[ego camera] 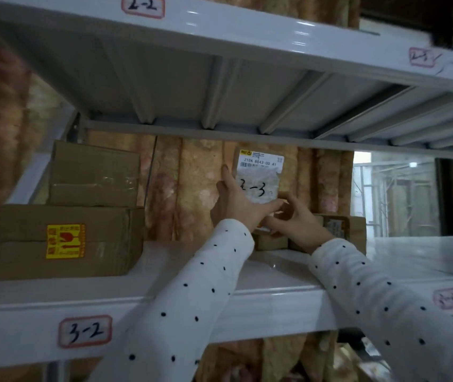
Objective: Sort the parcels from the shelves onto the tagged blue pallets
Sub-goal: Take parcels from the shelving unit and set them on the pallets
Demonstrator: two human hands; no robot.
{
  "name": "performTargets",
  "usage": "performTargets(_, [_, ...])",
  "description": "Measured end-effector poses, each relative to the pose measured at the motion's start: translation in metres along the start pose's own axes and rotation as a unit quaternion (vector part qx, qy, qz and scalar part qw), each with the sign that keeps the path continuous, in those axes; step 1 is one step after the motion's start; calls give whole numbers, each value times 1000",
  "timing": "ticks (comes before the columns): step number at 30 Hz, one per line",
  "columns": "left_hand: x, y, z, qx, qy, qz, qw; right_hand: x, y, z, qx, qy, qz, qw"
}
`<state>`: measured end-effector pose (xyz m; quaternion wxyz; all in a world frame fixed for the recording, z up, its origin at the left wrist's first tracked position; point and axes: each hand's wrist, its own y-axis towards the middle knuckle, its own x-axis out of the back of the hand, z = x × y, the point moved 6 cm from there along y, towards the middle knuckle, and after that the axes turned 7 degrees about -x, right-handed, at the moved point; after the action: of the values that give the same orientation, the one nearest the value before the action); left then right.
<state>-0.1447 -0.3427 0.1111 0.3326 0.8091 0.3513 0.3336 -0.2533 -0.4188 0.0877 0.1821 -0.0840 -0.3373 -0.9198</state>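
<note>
Grey steel shelf [54, 296] (tagged 3-2) before a quilted backdrop [189, 188].

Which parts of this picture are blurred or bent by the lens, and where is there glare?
In the head view, the left edge is a brown blur, the upper shelf bows from the wide lens, glare streaks its front edge, the bright opening at right is washed out; the parcel label between both hands stays readable.

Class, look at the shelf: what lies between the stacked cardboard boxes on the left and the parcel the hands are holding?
In the head view, nothing: only bare shelf separates the boxes from the parcel held by the left hand and right hand.
</note>
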Motion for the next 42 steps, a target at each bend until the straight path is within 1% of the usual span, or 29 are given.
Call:
performTargets(3, [0, -4, -7, -14, -60, 16, 998, 5, -22, 3, 13, -62, 4, 998])
performTargets(5, [-3, -3, -14, -36, -114, 27, 992, 20, -36, 3, 14, -61, -12, 998])
performTargets(7, [-15, -4, -29, -64, -169, 53, 982, 55, -48, -1, 20, -89, -103, 990])
performTargets(9, [-33, -12, -48, -92, -210, 85, 970, 97, -66, -8, 11, -171, -205, 963])
performTargets(12, [-65, -36, -76, -122, -199, 122, 965, 158, -109, -24, -41, -249, -316, 914])
performTargets(14, [-90, -55, -95, -131, -230, 139, 954, 195, -141, -32, -82, -274, -367, 885])
performTargets(16, [-116, -74, -116, -134, -256, 159, 944, 230, -172, -38, -129, -288, -400, 860])
performTargets(19, [-147, -107, -152, -154, -239, 187, 940, 277, -222, -43, -183, -341, -431, 815])
performTargets(22, [-175, -141, -186, -171, -247, 221, 928, 313, -269, -46, -251, -384, -435, 775])
performTargets(27, [-233, -203, -216, -189, -238, 312, 900, 347, -333, -55, -365, -423, -415, 718])
performTargets(30, [-275, -234, -215, -153, -244, 368, 884, 361, -360, -68, -419, -453, -382, 688])
performTargets(34, [-337, -263, -205, -112, -196, 430, 874, 376, -382, -86, -489, -513, -301, 638])
performTargets(38, [-392, -289, -193, -73, -177, 451, 872, 396, -402, -117, -529, -528, -263, 610])
performTargets(42, [-443, -317, -189, -27, -170, 470, 866, 423, -425, -165, -565, -525, -211, 601])
